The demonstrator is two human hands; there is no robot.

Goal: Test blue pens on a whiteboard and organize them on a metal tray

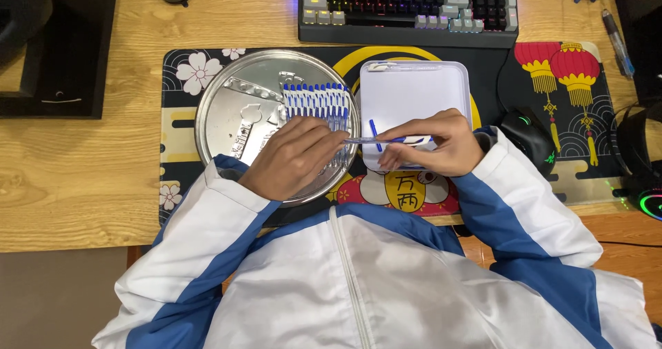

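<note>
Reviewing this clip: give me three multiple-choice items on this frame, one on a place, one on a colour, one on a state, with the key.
1. Where does the row of pens lie?
A. on the round metal tray
B. on the keyboard
C. on the bare wood

2. What colour are the caps of those pens?
A. red
B. blue
C. green

3. What is the right hand doing?
A. resting on the mouse
B. lying flat and empty
C. gripping a pen over the white tray

Key: 1 A, the pens sit inside the metal rim; 2 B, blue tips line the row; 3 C, its fingers close on the pen, and the left hand meets its other end.
</note>
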